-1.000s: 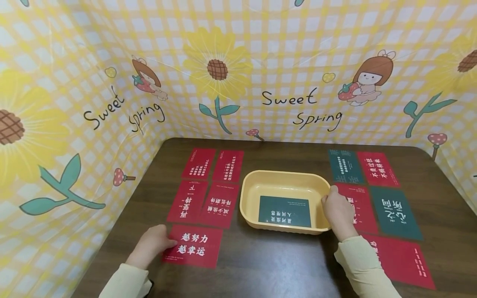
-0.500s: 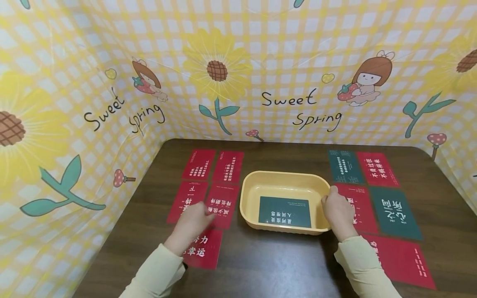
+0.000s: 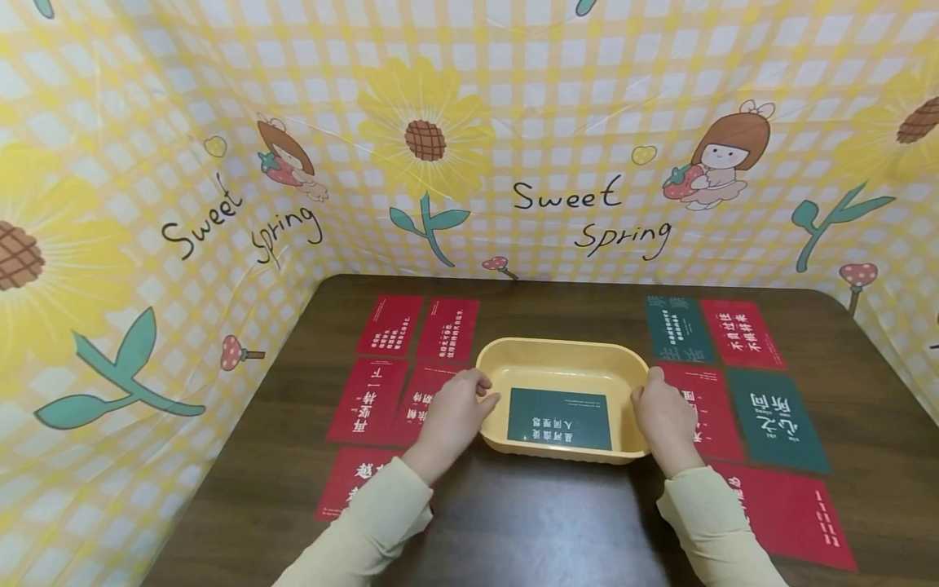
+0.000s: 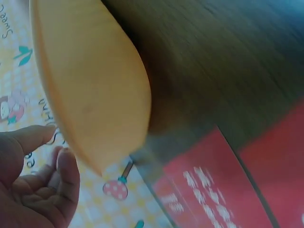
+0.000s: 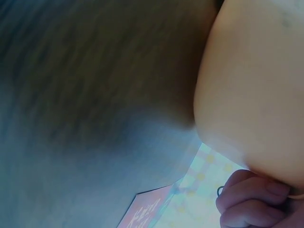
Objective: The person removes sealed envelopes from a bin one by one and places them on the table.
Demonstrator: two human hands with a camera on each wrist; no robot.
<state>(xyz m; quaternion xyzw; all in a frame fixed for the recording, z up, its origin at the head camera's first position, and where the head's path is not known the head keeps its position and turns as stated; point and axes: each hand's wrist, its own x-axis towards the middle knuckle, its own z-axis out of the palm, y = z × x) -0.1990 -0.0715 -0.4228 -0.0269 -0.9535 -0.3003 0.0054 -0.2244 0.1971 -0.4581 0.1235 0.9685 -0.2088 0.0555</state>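
A yellow plastic basin sits mid-table with a dark green card lying flat inside it. My right hand grips the basin's right end, fingers curled at the rim in the right wrist view. At the opposite end, my left hand is right by the rim. In the left wrist view its thumb and fingers stand apart, with the basin wall just beyond the fingertips. The left hand and sleeve cover parts of two red cards below.
Red cards with white writing, such as this one, lie in rows on the left of the brown table. More red cards and green cards lie on the right. A yellow checked cloth hangs behind.
My left hand has moved right and away from the near-left red card, across the cards to the basin's left rim. The right hand stays on the basin, which has not visibly moved.
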